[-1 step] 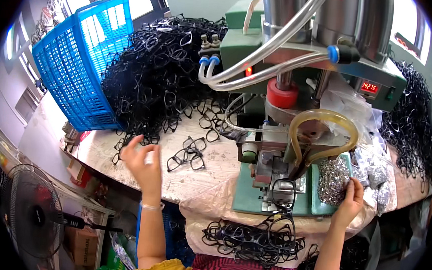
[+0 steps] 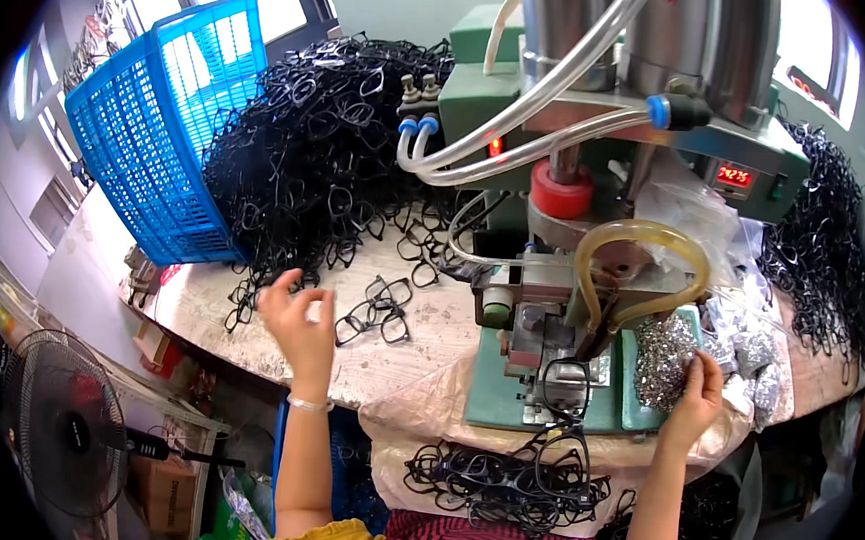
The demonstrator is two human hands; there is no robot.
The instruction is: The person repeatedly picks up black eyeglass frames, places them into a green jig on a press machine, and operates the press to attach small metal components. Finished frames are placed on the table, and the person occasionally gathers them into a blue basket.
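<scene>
Black frame (image 2: 567, 380) sits in press (image 2: 559, 319); L hand (image 2: 296, 323), fingers loosely curled, empty, nears frames (image 2: 374, 311) mid-bench; R hand (image 2: 697, 384) pinches silver parts (image 2: 665, 359). Likely reloading; next needs a clean single-frame pick.

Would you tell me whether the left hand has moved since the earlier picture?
No: the left hand sits in the same spot beside the loose black frames on the table.

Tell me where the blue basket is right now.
In the head view, the blue basket lies tipped at the far left of the table, against the pile of black eyeglass frames.
</scene>
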